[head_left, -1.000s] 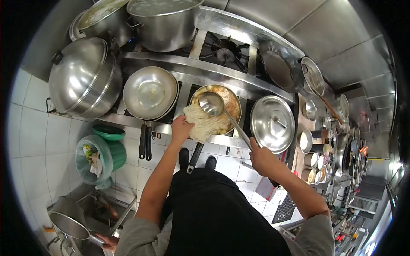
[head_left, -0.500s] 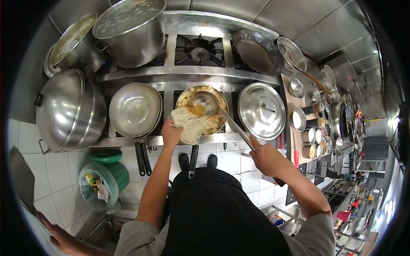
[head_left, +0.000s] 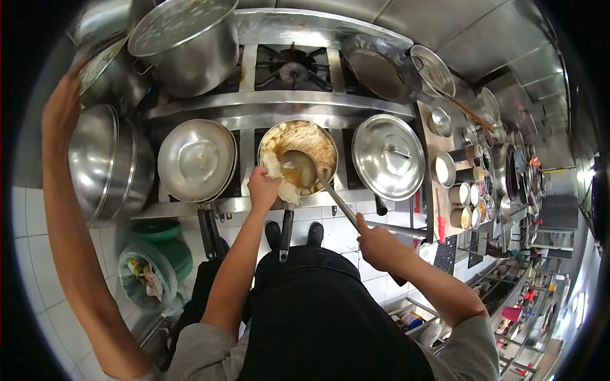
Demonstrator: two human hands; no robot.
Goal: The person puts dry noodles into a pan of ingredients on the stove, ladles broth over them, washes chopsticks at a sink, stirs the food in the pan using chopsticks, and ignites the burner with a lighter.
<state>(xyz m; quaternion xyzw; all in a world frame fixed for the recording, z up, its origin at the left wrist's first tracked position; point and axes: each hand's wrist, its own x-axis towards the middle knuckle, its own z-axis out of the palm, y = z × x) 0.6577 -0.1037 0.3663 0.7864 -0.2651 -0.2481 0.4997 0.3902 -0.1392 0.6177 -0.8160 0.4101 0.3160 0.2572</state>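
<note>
My left hand (head_left: 263,189) pinches a pale, stringy sheet of food (head_left: 273,166) over the near left rim of a pan (head_left: 334,147). My right hand (head_left: 383,244) is closed round the long handle of a steel ladle (head_left: 300,168), whose bowl dips into brown liquid in the pan. Pale chunks and more stringy food (head_left: 311,141) lie in that pan. Its black handle (head_left: 286,232) points toward my body.
Stacked pans (head_left: 196,159) sit left of my pan, a steel lid (head_left: 389,157) right of it. At far left, another person's arm (head_left: 73,203) reaches to the pots. A stockpot (head_left: 190,60) stands behind; a lined bin (head_left: 147,279) is on the floor.
The stringy sheet beneath my left hand has shrunk, with more of it spread in the pan. The ladle has shifted slightly toward me. Another person's arm has swung up to the back left, carrying a pot.
</note>
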